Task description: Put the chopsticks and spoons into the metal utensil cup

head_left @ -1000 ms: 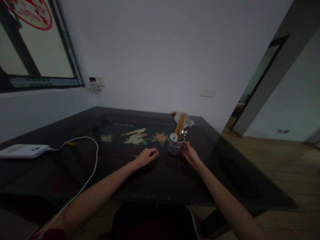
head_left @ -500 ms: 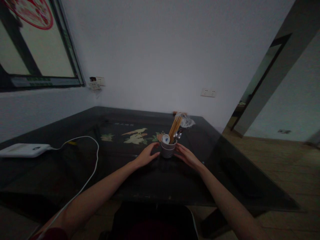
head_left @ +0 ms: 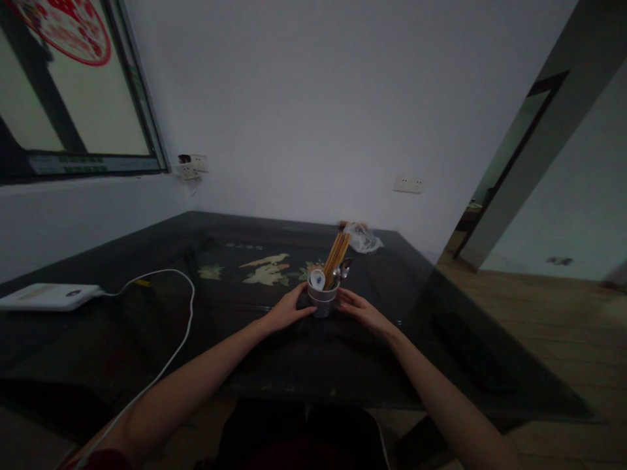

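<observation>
A small grey cup [head_left: 322, 301] stands on the dark glass-topped table [head_left: 245, 352]. It holds a bundle of wooden chopsticks [head_left: 336, 254], metal spoons [head_left: 343, 269] and a white ceramic spoon [head_left: 317, 279]. My left hand [head_left: 288, 310] presses against the cup's left side, fingers curved round it. My right hand [head_left: 361, 311] touches the cup's right side with its fingers stretched toward it. Both forearms reach in from the bottom of the view.
A white flat device [head_left: 46, 296] lies at the table's left with a white cable [head_left: 181, 326] running toward me. A crumpled clear plastic bag [head_left: 363, 238] sits at the far edge. Flower and bird decoration [head_left: 264, 267] shows under the glass. Wooden floor and a doorway lie to the right.
The cup has slid left and toward me between both hands. My left hand, formerly resting apart from the cup, now holds its left side.
</observation>
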A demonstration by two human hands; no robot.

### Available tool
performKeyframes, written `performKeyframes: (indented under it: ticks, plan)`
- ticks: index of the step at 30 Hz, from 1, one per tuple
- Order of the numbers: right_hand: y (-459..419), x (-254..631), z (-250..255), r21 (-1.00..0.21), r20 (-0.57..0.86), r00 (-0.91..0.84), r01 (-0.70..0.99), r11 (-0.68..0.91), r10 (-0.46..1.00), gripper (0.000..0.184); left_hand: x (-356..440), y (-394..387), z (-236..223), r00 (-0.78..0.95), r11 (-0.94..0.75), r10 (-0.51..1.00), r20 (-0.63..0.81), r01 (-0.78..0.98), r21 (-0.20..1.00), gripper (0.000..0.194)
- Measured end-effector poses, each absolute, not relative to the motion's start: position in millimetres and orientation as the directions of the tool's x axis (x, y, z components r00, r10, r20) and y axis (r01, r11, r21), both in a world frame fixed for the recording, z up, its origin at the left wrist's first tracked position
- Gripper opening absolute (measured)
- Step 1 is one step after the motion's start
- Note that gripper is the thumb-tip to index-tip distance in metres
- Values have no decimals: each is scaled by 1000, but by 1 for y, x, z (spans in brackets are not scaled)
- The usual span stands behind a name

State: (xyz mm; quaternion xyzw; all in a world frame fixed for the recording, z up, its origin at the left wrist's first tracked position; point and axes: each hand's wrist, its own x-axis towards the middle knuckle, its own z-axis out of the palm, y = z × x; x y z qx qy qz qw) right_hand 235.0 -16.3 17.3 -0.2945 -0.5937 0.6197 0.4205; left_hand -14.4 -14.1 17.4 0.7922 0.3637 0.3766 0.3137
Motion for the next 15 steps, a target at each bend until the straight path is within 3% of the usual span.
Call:
performKeyframes:
  ticks: [8,15]
  plan:
    - [-15,233,16,-987,127,-487,-145,63,864,54,-10,-14,14,410,-511,835,368,329,794,68]
    - [-5,228,21,-982,85,-393,-189,10,916,50,-6,-16,13,392,-486,849,354,318,814,71]
